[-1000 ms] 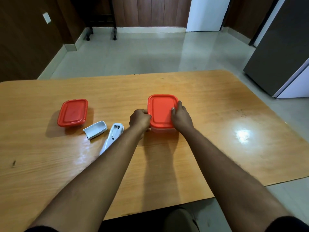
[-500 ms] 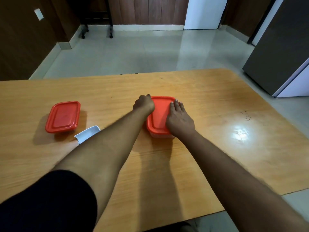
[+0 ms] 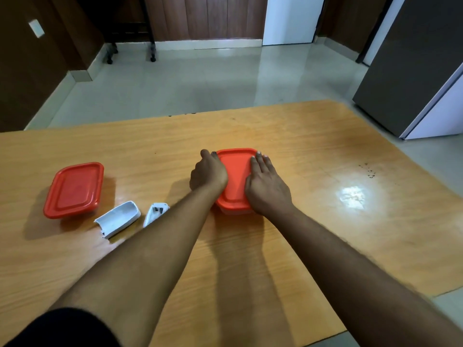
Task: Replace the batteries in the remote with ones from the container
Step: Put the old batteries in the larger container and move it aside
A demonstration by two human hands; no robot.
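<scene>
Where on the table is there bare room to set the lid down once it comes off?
The widest bare patch lies right of the right hand, around the glare spot toward the table edge. The far strip beyond the container is bare too. It is crowded on the left: the second container, battery cover and remote sit close beside the left hand.

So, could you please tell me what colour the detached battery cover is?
White; the battery cover shows best in the head view.
</scene>
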